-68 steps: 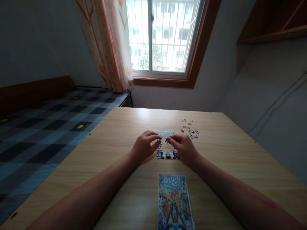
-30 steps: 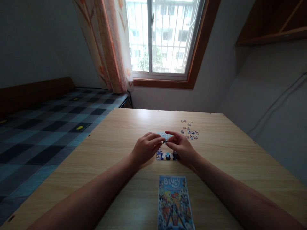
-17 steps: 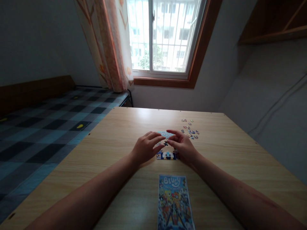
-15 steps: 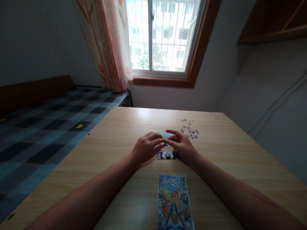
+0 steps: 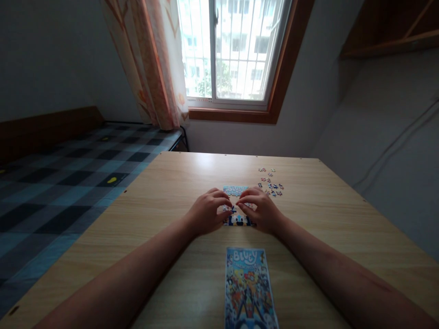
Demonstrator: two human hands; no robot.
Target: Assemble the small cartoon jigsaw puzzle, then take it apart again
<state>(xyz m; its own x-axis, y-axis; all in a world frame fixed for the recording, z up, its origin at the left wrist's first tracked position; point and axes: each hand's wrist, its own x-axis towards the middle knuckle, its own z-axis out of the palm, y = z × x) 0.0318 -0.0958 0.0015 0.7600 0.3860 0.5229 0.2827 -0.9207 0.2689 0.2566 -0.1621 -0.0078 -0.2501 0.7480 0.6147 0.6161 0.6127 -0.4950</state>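
Observation:
A partly assembled jigsaw puzzle lies on the table between my hands. Its light-blue top strip (image 5: 235,189) is behind my fingertips, and its bottom strip (image 5: 239,221), with a dark-blue cartoon face, is nearer me. My left hand (image 5: 210,211) curls in from the left, thumb and forefinger on a small dark puzzle piece (image 5: 233,209) over the puzzle's middle. From the right, my right hand (image 5: 259,211) bends over the puzzle's right side, its fingers apart and no piece visible in them. The hands cover both side edges of the puzzle.
Several loose puzzle pieces (image 5: 273,186) lie scattered behind my right hand. A printed Bluey picture sheet (image 5: 249,288) is in front of me on the wooden table (image 5: 185,183). A bed with a checked cover (image 5: 78,183) stands at the left; a window (image 5: 236,50) is ahead.
My fingertips have drawn slightly apart. The dark piece sits a little lower, nearer the bottom strip. My right forefinger, raised before, has come down, and more of the top strip shows.

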